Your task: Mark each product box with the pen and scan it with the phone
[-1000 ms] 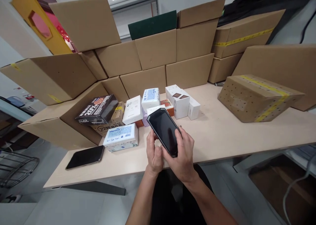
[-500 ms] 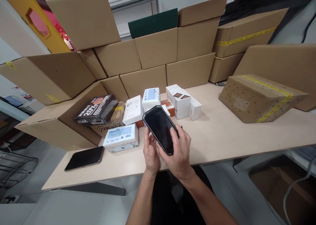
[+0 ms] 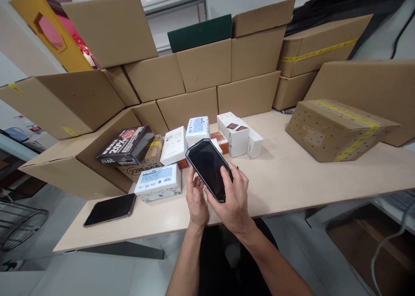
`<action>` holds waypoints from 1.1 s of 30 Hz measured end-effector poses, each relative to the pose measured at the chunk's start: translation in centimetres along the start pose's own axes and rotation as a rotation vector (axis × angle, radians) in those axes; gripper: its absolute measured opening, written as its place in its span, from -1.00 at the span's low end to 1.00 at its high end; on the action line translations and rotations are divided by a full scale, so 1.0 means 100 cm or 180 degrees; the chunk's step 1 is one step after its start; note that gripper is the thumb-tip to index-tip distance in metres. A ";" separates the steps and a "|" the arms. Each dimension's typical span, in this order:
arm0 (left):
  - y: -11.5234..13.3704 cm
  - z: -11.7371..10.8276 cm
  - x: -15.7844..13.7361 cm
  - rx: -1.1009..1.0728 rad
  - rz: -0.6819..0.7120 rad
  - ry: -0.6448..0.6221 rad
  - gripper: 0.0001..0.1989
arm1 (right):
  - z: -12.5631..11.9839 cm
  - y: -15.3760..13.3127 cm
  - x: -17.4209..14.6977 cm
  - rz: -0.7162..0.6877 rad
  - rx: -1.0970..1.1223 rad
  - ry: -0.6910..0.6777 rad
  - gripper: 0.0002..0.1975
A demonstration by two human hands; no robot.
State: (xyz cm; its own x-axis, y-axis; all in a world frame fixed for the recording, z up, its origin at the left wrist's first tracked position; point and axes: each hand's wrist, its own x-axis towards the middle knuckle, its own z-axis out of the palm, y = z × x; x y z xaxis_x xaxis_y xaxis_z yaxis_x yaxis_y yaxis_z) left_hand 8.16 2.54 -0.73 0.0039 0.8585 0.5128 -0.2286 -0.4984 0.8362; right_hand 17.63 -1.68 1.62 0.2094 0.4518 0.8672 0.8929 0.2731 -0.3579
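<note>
A black smartphone [image 3: 207, 166] with chamfered corners and a dark screen is held tilted above the table's front edge. My right hand [image 3: 234, 196] grips its lower right end, with fingers on the right edge and screen and the thumb at the bottom. Against its lower left side and underside rests my left hand [image 3: 197, 201], its fingers partly hidden behind the phone. A pack of tissues [image 3: 158, 183] lies to the left of my hands. Farther left, a second phone [image 3: 110, 209] lies flat, screen up and dark.
Behind the phone stand another tissue pack [image 3: 197, 129], white boxes [image 3: 238, 140] and a flat white box [image 3: 174, 145]. A black printed box [image 3: 126, 145] sits at the left. Cardboard boxes [image 3: 188, 110] wall the back; a taped carton [image 3: 337, 131] rests on the table [image 3: 292, 179] at right.
The view has shifted very slightly. Both hands keep hold of the phone in nearly the same pose; nothing else has visibly moved.
</note>
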 end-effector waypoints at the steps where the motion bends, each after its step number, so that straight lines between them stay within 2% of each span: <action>1: 0.000 0.000 0.000 -0.0040 0.0007 0.0011 -0.35 | 0.000 0.000 0.000 0.0003 0.0003 -0.0003 -0.18; 11: 0.006 0.001 0.001 -0.0108 0.0119 0.0101 -0.37 | 0.004 -0.002 0.000 0.0015 0.0086 -0.0012 -0.17; 22: 0.009 0.005 0.000 -0.0707 0.0009 0.0168 -0.37 | 0.003 -0.002 0.001 -0.0004 0.0172 0.0024 -0.16; 29: 0.002 0.000 -0.002 -0.0472 -0.0024 0.0088 -0.35 | 0.001 -0.003 0.002 0.0041 0.0167 0.0044 -0.18; 33: -0.002 -0.003 -0.002 -0.0007 0.0117 0.0047 -0.37 | -0.001 0.004 0.001 0.0031 0.0066 0.0097 -0.17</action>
State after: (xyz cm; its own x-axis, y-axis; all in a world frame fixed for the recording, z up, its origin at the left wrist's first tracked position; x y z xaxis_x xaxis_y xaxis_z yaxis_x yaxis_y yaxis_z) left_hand 7.92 2.50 -1.11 -0.0190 0.8413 0.5403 -0.2304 -0.5295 0.8164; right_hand 18.05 -1.66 1.56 0.2304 0.4286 0.8736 0.8823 0.2866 -0.3733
